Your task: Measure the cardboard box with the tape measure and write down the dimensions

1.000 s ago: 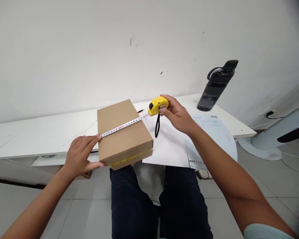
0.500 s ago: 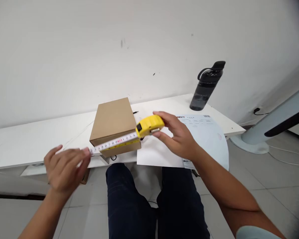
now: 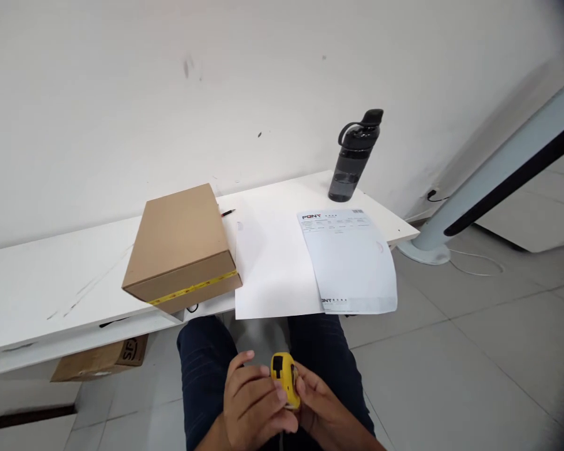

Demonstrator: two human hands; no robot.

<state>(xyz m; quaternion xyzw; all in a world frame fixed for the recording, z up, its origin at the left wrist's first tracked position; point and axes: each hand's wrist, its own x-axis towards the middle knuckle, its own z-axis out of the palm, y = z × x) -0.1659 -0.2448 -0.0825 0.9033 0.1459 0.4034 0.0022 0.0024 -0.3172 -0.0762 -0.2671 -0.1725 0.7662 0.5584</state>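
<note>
Low over my lap, both hands are closed round a yellow tape measure (image 3: 283,379). My left hand (image 3: 252,404) wraps its left side and my right hand (image 3: 320,410) holds its right side. No tape blade shows outside the case. A brown cardboard box (image 3: 181,244) with a yellow strip along its front edge lies on the white table (image 3: 51,282), well above and to the left of my hands, touched by neither.
A blank white sheet (image 3: 270,266) and a printed form (image 3: 350,260) hang over the table's front edge. A dark water bottle (image 3: 355,156) stands at the back right. A pen (image 3: 228,213) lies behind the box. Another cardboard box (image 3: 101,360) sits under the table. A grey stand base (image 3: 423,250) rests on the floor.
The tape, stretched across the box, has gone back into its case. Both hands came off the box and dropped to my lap with the tape measure. The view swung left.
</note>
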